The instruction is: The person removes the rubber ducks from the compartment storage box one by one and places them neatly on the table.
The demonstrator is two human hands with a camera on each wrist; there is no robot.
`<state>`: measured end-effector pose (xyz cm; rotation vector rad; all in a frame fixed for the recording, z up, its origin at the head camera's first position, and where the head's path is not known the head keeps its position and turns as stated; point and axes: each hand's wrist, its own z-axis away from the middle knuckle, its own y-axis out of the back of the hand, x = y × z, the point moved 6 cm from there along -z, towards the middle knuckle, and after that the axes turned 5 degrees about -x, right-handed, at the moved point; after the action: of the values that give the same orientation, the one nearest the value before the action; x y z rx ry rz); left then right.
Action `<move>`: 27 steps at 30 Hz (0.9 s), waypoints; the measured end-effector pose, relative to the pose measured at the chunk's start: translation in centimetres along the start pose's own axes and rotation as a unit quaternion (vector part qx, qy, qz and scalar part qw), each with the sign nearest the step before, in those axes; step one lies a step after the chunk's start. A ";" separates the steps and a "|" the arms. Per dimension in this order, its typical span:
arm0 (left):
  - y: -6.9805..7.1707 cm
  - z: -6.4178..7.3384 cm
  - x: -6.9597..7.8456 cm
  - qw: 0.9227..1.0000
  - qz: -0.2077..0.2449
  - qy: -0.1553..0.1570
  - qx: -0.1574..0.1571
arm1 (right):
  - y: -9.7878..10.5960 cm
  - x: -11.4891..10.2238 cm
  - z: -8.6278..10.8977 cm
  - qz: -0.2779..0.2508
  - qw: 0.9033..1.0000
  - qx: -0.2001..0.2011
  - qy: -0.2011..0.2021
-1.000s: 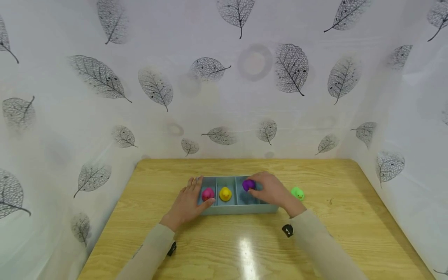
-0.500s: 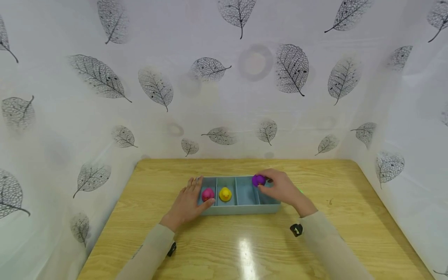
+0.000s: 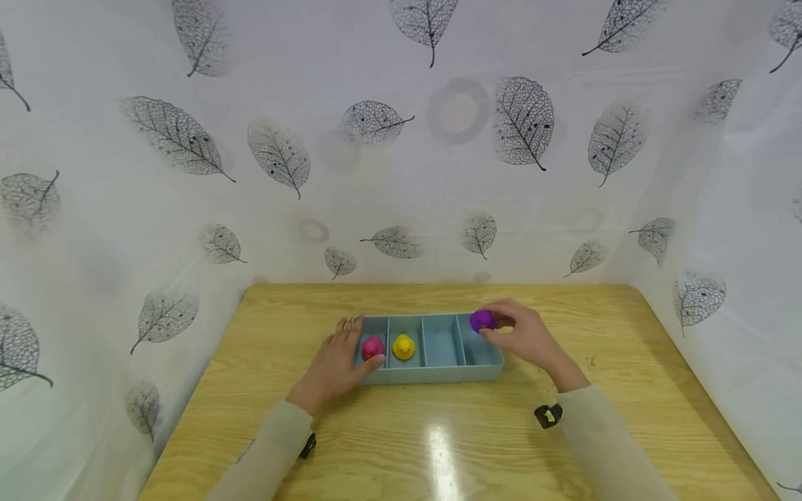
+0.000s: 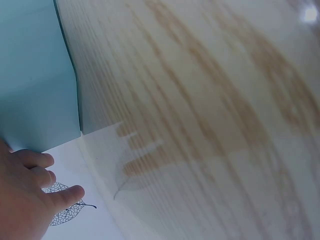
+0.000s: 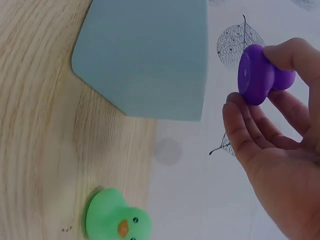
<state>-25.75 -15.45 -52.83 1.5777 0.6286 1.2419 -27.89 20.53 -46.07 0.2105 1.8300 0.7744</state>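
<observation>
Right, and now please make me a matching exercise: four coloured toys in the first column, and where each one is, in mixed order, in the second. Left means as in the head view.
Toys
1. purple toy
2. yellow duck
3. pink toy
4. green duck

Places
A. in the leftmost compartment of the tray
B. held by the right hand
C. on the table, outside the tray
D. in the tray's second compartment from the left

Pairs: 1-B, 2-D, 3-A, 4-C
</observation>
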 end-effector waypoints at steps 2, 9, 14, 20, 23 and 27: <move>0.0 0.0 0.0 1.000 0.000 0.001 0.000 | 0.5 0.4 0.4 -0.012 1.000 0.002 -0.012; 0.0 0.0 0.0 1.000 -0.001 0.002 0.002 | 2.1 1.7 2.0 -0.043 0.996 0.008 -0.072; 0.1 0.0 0.2 1.000 0.002 0.003 0.001 | 3.2 2.8 3.2 -0.044 0.995 0.013 -0.090; 0.2 0.0 0.3 1.000 0.006 0.005 -0.003 | 4.7 3.7 4.5 -0.036 0.995 0.016 -0.094; 0.2 0.0 0.3 1.000 0.004 0.006 -0.004 | 5.5 4.3 5.1 -0.022 0.995 0.021 -0.098; 0.3 0.0 0.4 1.000 0.002 0.004 -0.002 | 6.6 5.0 6.1 -0.003 0.994 0.029 -0.109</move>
<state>-25.62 -15.24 -52.44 1.5725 0.6278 1.2526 -25.92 30.53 -47.27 0.3158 1.6470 0.6675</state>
